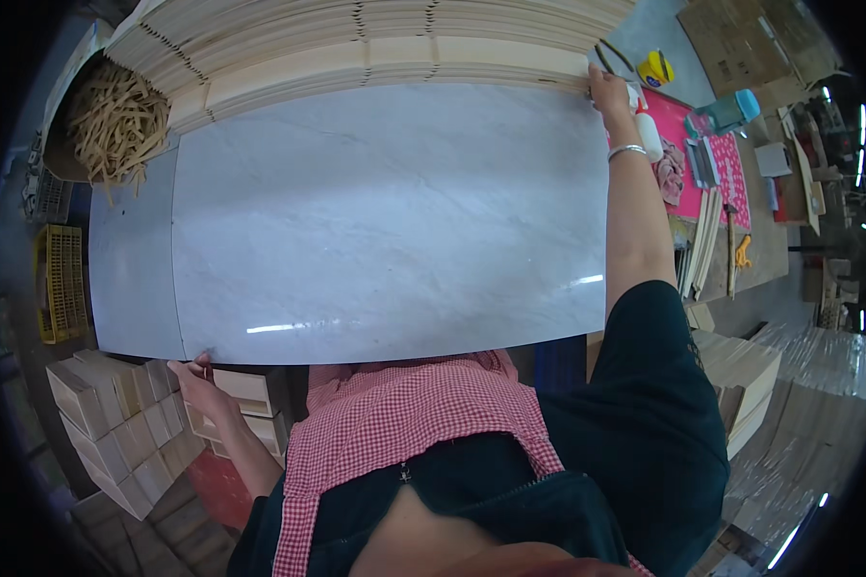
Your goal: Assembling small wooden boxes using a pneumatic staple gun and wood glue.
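Note:
A long stack of thin pale wooden slats [308,60] lies across the far side of a marble-patterned tabletop [385,221]. My right arm reaches far out. My right hand [609,93] is closed around the right end of the nearest slats; its fingertips are partly hidden. At the near left corner, my left hand [200,387] is by the tabletop's edge with its fingers drawn together. Whatever those fingers hold, if anything, is too small to make out.
A container of curled wood strips [115,120] stands at the far left. To the right are a yellow tub [655,67], a teal-lidded bottle [726,113], a white bottle [649,137] and a pink mat [731,183]. Wooden boxes [125,423] are stacked below the near left edge.

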`<action>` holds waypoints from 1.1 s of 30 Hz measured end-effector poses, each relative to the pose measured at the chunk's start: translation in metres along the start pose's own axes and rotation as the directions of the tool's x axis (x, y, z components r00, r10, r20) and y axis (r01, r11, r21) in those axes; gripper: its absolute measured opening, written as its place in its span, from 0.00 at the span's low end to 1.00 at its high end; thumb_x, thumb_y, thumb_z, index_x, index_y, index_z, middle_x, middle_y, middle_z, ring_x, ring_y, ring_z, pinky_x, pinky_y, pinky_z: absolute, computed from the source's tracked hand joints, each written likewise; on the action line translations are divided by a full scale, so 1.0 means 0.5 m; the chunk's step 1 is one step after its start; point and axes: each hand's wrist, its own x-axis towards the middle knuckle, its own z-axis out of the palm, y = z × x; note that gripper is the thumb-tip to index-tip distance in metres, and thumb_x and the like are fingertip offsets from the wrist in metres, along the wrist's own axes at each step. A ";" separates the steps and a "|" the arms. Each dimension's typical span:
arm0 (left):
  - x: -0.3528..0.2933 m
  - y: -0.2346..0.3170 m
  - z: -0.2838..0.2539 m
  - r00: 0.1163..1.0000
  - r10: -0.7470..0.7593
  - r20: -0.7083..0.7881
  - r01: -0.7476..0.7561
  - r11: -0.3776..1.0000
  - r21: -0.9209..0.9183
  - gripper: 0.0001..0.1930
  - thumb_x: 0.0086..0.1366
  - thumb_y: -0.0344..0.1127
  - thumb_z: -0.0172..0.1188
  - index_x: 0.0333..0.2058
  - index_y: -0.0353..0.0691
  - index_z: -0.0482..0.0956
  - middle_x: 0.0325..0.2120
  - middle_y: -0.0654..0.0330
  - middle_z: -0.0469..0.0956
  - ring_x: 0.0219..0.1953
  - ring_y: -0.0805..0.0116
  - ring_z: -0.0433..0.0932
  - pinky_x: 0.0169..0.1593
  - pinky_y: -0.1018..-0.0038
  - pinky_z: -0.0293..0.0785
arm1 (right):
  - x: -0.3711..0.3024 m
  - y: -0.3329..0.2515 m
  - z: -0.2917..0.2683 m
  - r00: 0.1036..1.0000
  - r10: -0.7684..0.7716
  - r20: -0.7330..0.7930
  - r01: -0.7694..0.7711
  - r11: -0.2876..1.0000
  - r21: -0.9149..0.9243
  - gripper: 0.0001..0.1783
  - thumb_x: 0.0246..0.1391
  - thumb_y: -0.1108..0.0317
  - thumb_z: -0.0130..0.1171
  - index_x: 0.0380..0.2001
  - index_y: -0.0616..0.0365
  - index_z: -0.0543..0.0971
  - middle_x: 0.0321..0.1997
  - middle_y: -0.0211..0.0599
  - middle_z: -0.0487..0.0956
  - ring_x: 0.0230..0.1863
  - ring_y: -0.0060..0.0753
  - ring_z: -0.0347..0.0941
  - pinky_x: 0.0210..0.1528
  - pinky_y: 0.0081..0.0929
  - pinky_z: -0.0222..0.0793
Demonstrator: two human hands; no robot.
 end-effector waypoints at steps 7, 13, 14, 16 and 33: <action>0.004 -0.011 -0.005 0.998 0.023 0.057 -0.022 1.000 -0.006 0.24 0.77 0.50 0.50 0.23 0.43 0.71 0.29 0.59 0.80 0.39 0.67 0.79 0.54 0.73 0.72 | 0.006 -0.068 -0.041 0.978 0.159 0.132 -0.172 0.981 0.091 0.29 0.58 0.43 0.60 0.34 0.64 0.85 0.30 0.45 0.82 0.27 0.37 0.75 0.29 0.27 0.68; 0.005 0.006 0.046 0.963 0.258 0.080 -0.270 0.920 0.284 0.15 0.73 0.42 0.55 0.40 0.34 0.83 0.34 0.61 0.81 0.41 0.71 0.77 0.51 0.77 0.71 | -0.011 -0.064 -0.046 0.948 0.237 0.212 -0.291 0.914 0.283 0.28 0.57 0.41 0.59 0.27 0.58 0.80 0.20 0.36 0.74 0.16 0.25 0.65 0.16 0.20 0.58; 0.013 0.011 0.069 0.958 0.266 0.102 -0.285 0.906 0.313 0.14 0.72 0.41 0.57 0.40 0.35 0.83 0.35 0.61 0.81 0.41 0.72 0.76 0.51 0.77 0.71 | -0.008 -0.055 -0.040 0.944 0.245 0.221 -0.309 0.889 0.337 0.27 0.58 0.40 0.59 0.25 0.57 0.78 0.19 0.35 0.72 0.15 0.24 0.63 0.16 0.20 0.56; 0.004 0.046 0.147 0.955 0.220 0.199 -0.259 0.946 0.194 0.12 0.71 0.38 0.59 0.45 0.36 0.81 0.39 0.62 0.81 0.43 0.72 0.77 0.51 0.76 0.70 | -0.006 -0.032 -0.032 0.933 0.270 0.239 -0.351 0.828 0.438 0.27 0.58 0.39 0.58 0.23 0.54 0.75 0.16 0.31 0.68 0.15 0.23 0.59 0.16 0.21 0.54; 0.086 0.122 0.625 0.387 -0.330 0.861 0.712 0.701 -0.051 0.22 0.65 0.32 0.65 0.53 0.28 0.71 0.49 0.41 0.73 0.50 0.49 0.76 0.55 0.54 0.78 | -0.326 0.050 -0.118 0.979 0.198 0.052 -0.202 0.892 0.403 0.34 0.63 0.40 0.48 0.37 0.66 0.82 0.29 0.41 0.78 0.25 0.34 0.71 0.22 0.34 0.68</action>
